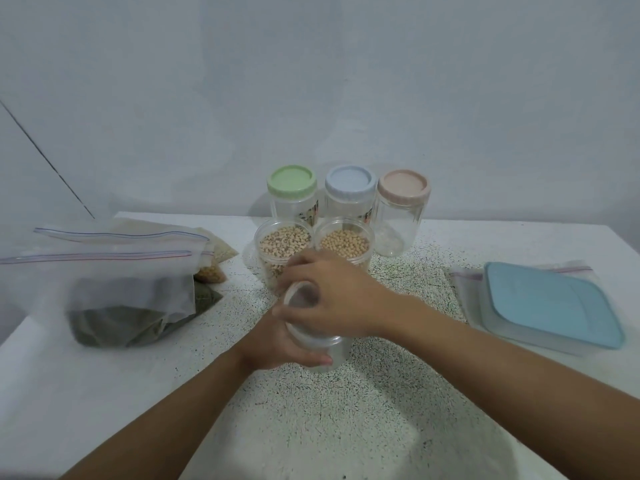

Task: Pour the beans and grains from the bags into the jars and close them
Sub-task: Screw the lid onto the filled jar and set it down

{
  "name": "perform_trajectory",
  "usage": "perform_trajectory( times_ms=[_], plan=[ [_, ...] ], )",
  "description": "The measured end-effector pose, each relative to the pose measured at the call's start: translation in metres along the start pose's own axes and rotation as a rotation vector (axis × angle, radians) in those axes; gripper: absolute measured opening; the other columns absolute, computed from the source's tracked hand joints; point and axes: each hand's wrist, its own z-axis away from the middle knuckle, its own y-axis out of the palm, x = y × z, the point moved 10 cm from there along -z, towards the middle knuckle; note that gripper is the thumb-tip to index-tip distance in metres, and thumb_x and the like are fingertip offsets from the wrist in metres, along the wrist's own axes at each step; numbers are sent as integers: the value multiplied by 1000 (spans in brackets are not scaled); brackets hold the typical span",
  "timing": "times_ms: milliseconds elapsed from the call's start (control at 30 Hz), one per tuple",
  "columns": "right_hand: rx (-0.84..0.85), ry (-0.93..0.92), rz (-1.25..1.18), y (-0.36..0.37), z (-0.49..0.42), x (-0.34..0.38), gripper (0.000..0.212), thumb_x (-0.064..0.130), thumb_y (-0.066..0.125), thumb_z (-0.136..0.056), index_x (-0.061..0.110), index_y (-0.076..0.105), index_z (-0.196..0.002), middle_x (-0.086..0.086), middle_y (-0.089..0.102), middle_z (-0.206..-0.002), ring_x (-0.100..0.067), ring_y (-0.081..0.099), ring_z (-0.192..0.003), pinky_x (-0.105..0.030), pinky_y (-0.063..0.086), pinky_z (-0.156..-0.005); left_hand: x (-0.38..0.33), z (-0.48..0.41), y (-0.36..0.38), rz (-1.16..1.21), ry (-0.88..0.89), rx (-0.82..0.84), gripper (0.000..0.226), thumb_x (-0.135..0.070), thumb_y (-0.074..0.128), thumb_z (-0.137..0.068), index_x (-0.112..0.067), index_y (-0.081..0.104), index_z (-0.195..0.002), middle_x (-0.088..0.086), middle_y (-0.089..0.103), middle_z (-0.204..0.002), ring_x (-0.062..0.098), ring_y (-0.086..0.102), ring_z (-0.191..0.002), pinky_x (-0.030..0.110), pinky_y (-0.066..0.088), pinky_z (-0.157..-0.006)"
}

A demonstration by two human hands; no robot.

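Held jar [332, 345] centre of table [381, 410]. Behind it two filled jars [284, 245], then three lidded jars [349, 199]. Bags [131, 282] left; lidded container [550, 303] right, on a flat bag [464, 276].

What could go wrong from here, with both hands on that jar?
1. The speckled-bean jar and tan-bean jar stand lidless right behind the right hand. A jerk at the top of the clear jar could knock them over and spill beans.
2. Only the left hand grips the clear jar's smooth wall, so the jar might slip while its top is worked.
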Motion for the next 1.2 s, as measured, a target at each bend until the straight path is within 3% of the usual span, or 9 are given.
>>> perform_trajectory(
  times_ms=[100, 167, 267, 400, 500, 600, 900, 1067, 1200],
  plan=[
    [95, 206, 372, 13, 5, -13, 72, 86, 37, -85, 41, 46, -141, -8, 46, -141, -37, 37, -135, -56, 47, -101, 3, -1, 2, -40, -23, 20, 88, 14, 85, -68, -46, 61, -126, -28, 64, -126, -4, 59, -121, 15, 50, -94],
    [146, 176, 402, 20, 3, -13, 67, 81, 47, -84, 43, 49, -139, -6, 50, -132, -38, 40, -130, -55, 48, -98, 10, -1, 3, -10, -37, 31, 78, 3, 91, -65, -29, 57, -128, -12, 66, -125, 8, 62, -120, 30, 54, -99],
    [293, -92, 259, 26, 4, 9, 52, 56, 67, -82, 47, 58, -132, 2, 52, -136, -26, 42, -130, -55, 40, -107, 13, 0, -3, 3, -103, -22, 82, -31, 98, -58, -42, 59, -129, 0, 65, -127, 14, 64, -119, 45, 55, -101],
    [288, -64, 153, 16, 6, 10, 64, 59, 68, -87, 45, 46, -145, 1, 30, -163, -25, 23, -149, -55, 22, -120, 31, 4, -9, -8, -181, -61, 90, -15, 97, -60, -49, 55, -132, -25, 63, -104, -16, 60, -96, 4, 47, -83],
    [201, 114, 370, 21, 9, -5, 86, 85, 56, -78, 48, 30, -151, -9, 30, -158, -40, 25, -146, -62, 35, -110, 35, 7, -9, 0, -223, -67, 80, -21, 96, -58, -32, 47, -121, -19, 55, -107, -25, 57, -89, 3, 46, -79],
    [184, 99, 382, 27, 9, -7, 78, 74, 63, -80, 48, 36, -148, -10, 40, -146, -40, 36, -136, -57, 44, -102, 31, 4, -6, -23, -215, -30, 88, -20, 95, -55, -8, 50, -130, -12, 60, -100, -20, 60, -91, 5, 48, -80],
    [208, -175, -299, 3, 28, -15, 62, 14, 79, -68, 29, 66, -126, 6, 43, -144, -17, 38, -137, -48, 32, -116, 4, -9, 4, -41, 48, 21, 92, 12, 88, -64, -9, 46, -144, 16, 58, -138, 37, 56, -131, 56, 44, -112],
    [-115, -8, -848, -31, 43, -60, 56, 13, 74, -74, 31, 60, -126, 7, 58, -136, -28, 63, -120, -54, 55, -99, 26, -7, -1, -31, -18, -3, 99, 11, 92, -61, -6, 42, -145, 15, 57, -142, 35, 52, -137, 60, 34, -118],
    [-329, 72, -1264, -24, 68, -108, 57, 35, 67, -80, 19, 49, -131, -22, 62, -133, -46, 66, -109, -59, 52, -98, 40, -2, -6, -14, -75, -97, 118, -9, 100, -56, -15, 26, -148, 10, 52, -149, 30, 47, -142, 60, 32, -119]
  ],
)
